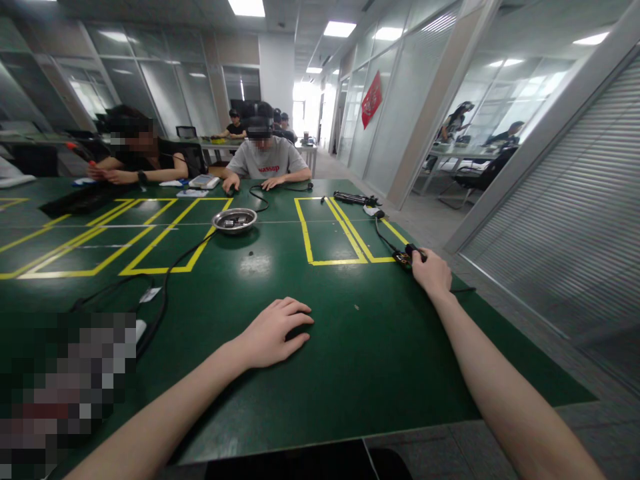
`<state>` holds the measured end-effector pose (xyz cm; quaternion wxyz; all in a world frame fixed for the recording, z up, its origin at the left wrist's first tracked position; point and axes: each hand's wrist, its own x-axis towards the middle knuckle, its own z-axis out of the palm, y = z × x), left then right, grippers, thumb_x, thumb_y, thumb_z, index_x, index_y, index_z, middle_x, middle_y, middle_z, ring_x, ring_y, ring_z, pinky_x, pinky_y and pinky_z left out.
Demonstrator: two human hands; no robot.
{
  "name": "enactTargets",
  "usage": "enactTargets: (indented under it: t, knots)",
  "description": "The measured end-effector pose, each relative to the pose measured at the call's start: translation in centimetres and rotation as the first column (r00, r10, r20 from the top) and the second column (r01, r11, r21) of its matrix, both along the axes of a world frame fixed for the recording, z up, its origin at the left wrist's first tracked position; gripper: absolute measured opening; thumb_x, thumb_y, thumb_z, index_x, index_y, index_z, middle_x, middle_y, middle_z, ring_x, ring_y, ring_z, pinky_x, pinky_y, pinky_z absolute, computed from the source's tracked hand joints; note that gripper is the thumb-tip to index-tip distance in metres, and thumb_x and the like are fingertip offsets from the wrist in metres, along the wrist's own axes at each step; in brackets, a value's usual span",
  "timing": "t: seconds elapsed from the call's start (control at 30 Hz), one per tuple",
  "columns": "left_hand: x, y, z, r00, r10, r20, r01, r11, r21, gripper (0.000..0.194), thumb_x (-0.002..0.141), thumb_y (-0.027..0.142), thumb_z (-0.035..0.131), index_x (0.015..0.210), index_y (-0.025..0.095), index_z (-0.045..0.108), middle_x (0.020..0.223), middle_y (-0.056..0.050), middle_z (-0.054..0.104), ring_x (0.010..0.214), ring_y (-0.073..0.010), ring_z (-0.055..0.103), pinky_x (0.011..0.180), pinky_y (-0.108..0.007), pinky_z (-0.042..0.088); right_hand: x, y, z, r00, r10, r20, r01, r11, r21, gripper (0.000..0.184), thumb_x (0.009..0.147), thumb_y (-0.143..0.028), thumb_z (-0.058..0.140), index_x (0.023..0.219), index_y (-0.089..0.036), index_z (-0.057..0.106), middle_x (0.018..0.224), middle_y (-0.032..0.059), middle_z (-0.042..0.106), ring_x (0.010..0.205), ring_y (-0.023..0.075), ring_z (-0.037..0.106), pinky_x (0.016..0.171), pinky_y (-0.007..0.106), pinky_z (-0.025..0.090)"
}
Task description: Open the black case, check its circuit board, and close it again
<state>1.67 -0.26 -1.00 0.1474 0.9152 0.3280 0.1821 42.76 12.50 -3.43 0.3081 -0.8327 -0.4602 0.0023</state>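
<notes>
My left hand (277,331) lies palm down on the green table, its fingers slightly spread and nothing in them. Toward the table's right edge, my right hand (433,270) is closed round a black corded object (411,251); my fingers hide part of it. Against that object is a small dark piece with yellowish details (401,259), and I cannot tell if the two are joined. A black cable (385,235) runs from there to a white tag (371,211).
Yellow tape rectangles (337,263) mark the green table (320,393). A metal bowl (220,227) holds small metal parts. Beyond the tape lies a long black object (356,199). A cable (167,287) crosses the left side. Two people sit opposite; one, in a grey shirt (270,160), touches a cable.
</notes>
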Motion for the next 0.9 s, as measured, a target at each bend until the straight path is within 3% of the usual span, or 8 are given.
enactTargets:
  t: [0.13,0.23,0.33,0.43,0.63,0.9]
  knots:
    - [0.0,-0.05,0.09,1.0,-0.001,-0.007,0.001,1.0,-0.004,0.022,0.098,0.024,0.064,0.119,0.022,0.071,0.132,-0.01,0.07,0.124,-0.0278,0.062,0.107,-0.048,0.05,0.63,-0.26,0.39,0.997,-0.02,-0.076,0.019,1.0,-0.012,0.044,0.099,-0.031,0.045,0.133,-0.013,0.067,0.087,0.0136,0.076,0.08,0.03,0.073,0.083,0.042,0.055]
    - [0.03,-0.04,0.14,1.0,0.001,-0.009,-0.001,1.0,-0.006,0.022,0.098,0.024,0.064,0.119,0.022,0.071,0.132,-0.01,0.07,0.124,-0.0278,0.062,0.108,-0.048,0.05,0.61,-0.4,0.41,0.993,-0.016,-0.12,0.016,1.0,0.003,0.043,0.098,-0.031,0.046,0.133,-0.014,0.064,0.097,0.0125,0.076,0.063,0.0235,0.068,0.075,0.039,0.055]
    - [0.08,0.0,0.14,1.0,0.008,-0.016,-0.008,1.0,-0.009,0.023,0.097,0.023,0.066,0.119,0.021,0.072,0.132,-0.01,0.069,0.125,-0.028,0.062,0.108,-0.048,0.049,0.38,-0.4,0.34,0.995,0.003,-0.101,0.003,0.998,0.065,0.045,0.094,-0.04,0.054,0.131,-0.015,0.063,0.116,0.0153,0.071,0.078,0.0244,0.069,0.08,0.038,0.054]
    - [0.11,0.01,0.1,1.0,0.005,-0.018,-0.005,1.0,-0.004,0.023,0.097,0.022,0.065,0.12,0.021,0.071,0.132,-0.01,0.069,0.125,-0.0278,0.062,0.108,-0.047,0.05,0.34,-0.29,0.24,0.998,0.057,-0.009,-0.055,0.986,0.161,0.048,0.083,-0.049,0.067,0.118,-0.016,0.069,0.114,0.0155,0.067,0.1,0.0298,0.064,0.089,0.04,0.051]
    - [0.03,-0.06,0.02,1.0,-0.002,-0.015,0.002,1.0,0.006,0.023,0.098,0.023,0.066,0.12,0.022,0.071,0.133,-0.01,0.069,0.125,-0.0272,0.062,0.108,-0.047,0.049,0.81,0.03,0.18,0.996,0.081,0.033,-0.085,0.986,0.142,0.053,0.072,-0.05,0.077,0.109,-0.013,0.076,0.1,0.0141,0.065,0.095,0.0307,0.061,0.086,0.041,0.052]
    - [0.13,0.07,-0.11,1.0,0.006,-0.016,-0.006,1.0,-0.007,0.023,0.097,0.025,0.066,0.119,0.022,0.071,0.133,-0.01,0.069,0.125,-0.0277,0.062,0.108,-0.047,0.049,0.74,-0.2,0.33,0.996,0.012,0.091,-0.02,0.996,0.088,0.042,0.089,-0.043,0.064,0.12,-0.015,0.072,0.12,0.0189,0.069,0.106,0.0341,0.066,0.09,0.044,0.054]
